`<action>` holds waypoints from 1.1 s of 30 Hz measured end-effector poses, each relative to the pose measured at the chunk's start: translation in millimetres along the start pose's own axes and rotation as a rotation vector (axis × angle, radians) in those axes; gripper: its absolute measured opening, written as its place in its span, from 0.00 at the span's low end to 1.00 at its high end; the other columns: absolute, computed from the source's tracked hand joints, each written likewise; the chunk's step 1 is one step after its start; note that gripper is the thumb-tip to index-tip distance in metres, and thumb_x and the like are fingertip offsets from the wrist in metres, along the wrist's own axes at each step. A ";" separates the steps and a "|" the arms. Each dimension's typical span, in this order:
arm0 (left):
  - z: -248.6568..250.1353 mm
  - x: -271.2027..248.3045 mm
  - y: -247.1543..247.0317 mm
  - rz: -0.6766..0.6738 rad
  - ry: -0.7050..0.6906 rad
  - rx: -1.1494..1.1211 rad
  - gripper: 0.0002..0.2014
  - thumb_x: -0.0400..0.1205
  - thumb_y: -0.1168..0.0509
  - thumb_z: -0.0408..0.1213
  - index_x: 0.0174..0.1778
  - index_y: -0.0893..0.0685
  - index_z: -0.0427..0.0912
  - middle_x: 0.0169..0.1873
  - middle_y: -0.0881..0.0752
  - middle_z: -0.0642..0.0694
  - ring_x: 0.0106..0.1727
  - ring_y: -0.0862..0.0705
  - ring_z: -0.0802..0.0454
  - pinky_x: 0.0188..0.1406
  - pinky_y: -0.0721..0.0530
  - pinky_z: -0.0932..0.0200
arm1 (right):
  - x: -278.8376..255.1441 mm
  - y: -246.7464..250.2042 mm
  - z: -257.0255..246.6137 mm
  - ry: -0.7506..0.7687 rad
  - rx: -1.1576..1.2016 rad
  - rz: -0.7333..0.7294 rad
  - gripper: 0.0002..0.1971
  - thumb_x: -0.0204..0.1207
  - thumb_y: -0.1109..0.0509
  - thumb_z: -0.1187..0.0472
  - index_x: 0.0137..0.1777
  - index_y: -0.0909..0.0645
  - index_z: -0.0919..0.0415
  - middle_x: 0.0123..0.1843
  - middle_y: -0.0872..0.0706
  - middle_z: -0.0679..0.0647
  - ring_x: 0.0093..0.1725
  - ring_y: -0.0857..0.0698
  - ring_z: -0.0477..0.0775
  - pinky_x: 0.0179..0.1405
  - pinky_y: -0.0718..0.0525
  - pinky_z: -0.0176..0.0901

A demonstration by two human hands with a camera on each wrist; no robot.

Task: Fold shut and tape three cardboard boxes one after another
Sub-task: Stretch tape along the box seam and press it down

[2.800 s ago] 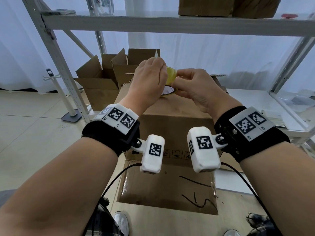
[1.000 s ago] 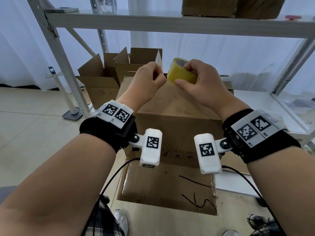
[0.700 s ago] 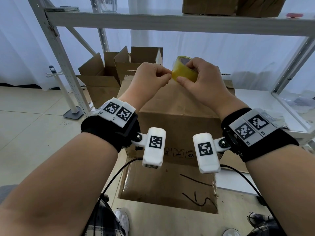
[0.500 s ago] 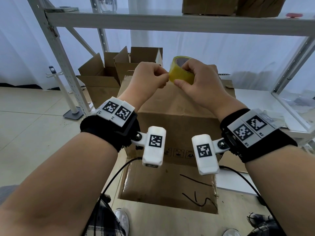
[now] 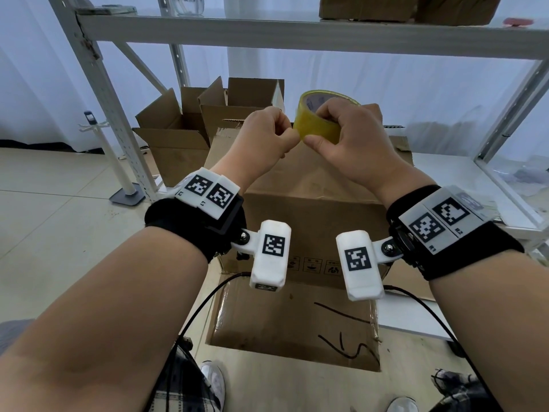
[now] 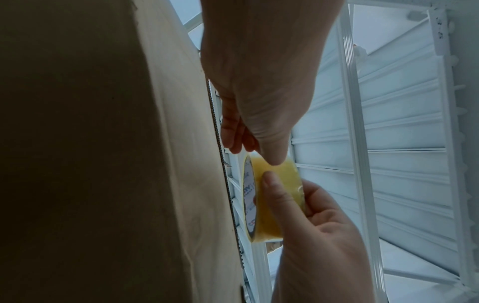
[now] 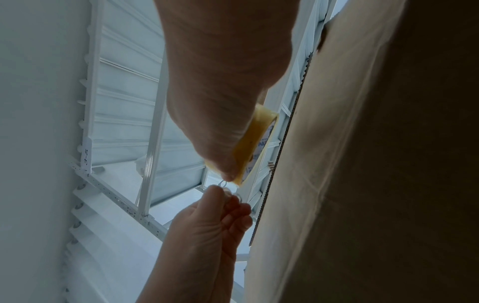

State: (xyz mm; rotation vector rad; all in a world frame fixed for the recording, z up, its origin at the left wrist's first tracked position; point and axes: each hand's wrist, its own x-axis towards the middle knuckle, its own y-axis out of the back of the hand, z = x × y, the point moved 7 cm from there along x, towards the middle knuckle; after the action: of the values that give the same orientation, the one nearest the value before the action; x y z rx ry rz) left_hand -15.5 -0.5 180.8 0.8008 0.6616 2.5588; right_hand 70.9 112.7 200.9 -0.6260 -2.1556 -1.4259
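My right hand (image 5: 350, 135) grips a yellowish roll of clear tape (image 5: 319, 121) held up above the brown box (image 5: 312, 188), whose top flaps are folded down. My left hand (image 5: 267, 132) is curled at the roll's left edge, thumb and fingers pinching the tape's free end. In the right wrist view a short curl of clear tape end (image 7: 229, 189) sits between the left hand's fingertips (image 7: 233, 207), just below the roll (image 7: 256, 141). The left wrist view shows the roll (image 6: 274, 194) beside the box's flap edge (image 6: 181, 164).
Two open cardboard boxes (image 5: 175, 138) (image 5: 237, 99) stand behind on the low white shelf (image 5: 445, 173). A metal rack upright (image 5: 104, 93) rises at left and a shelf beam (image 5: 297, 34) crosses overhead with boxes on it. A flat cardboard sheet (image 5: 282, 322) lies below.
Both hands have lifted the roll off the box top. The left fingers moved from apart to the roll's edge and pinched the tape end. The roll barely moved in the last half second.
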 end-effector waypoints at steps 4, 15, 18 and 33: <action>-0.3 -0.4 4.0 0.030 -0.010 -0.020 0.01 0.81 0.36 0.33 0.45 0.20 0.40 0.33 0.16 0.50 0.37 0.15 0.54 0.42 0.15 0.63 | -0.6 2.8 15.2 -0.087 0.030 0.018 0.15 0.75 0.27 0.48 0.57 0.21 0.54 0.54 0.18 0.47 0.56 0.25 0.55 0.58 0.29 0.47; 3.4 -0.6 -0.2 0.012 0.013 -0.095 0.08 0.81 0.31 0.32 0.51 0.12 0.33 0.38 0.10 0.42 0.38 0.10 0.54 0.41 0.11 0.65 | -1.3 -2.7 2.0 -0.028 -0.046 0.044 0.15 0.76 0.28 0.48 0.57 0.21 0.55 0.52 0.15 0.52 0.52 0.18 0.54 0.64 0.24 0.57; 0.6 -0.3 0.4 0.012 0.043 -0.085 0.07 0.81 0.32 0.32 0.49 0.13 0.32 0.37 0.11 0.42 0.37 0.10 0.53 0.41 0.11 0.63 | -1.3 -4.8 -0.6 -0.002 -0.092 0.041 0.15 0.76 0.28 0.48 0.57 0.21 0.55 0.52 0.14 0.52 0.51 0.19 0.52 0.65 0.31 0.48; 2.4 -2.9 -2.3 0.010 0.023 0.060 0.04 0.81 0.35 0.36 0.46 0.22 0.40 0.42 0.14 0.39 0.45 0.15 0.42 0.48 0.15 0.50 | -0.8 -1.3 -7.5 0.045 -0.083 0.031 0.15 0.76 0.28 0.48 0.58 0.21 0.55 0.53 0.14 0.51 0.47 0.26 0.44 0.63 0.36 0.43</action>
State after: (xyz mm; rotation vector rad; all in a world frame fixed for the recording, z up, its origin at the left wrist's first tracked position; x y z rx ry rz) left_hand -11.3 0.8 180.1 0.7977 0.7461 2.5719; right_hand 71.8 105.2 202.0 -0.6489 -2.0524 -1.5046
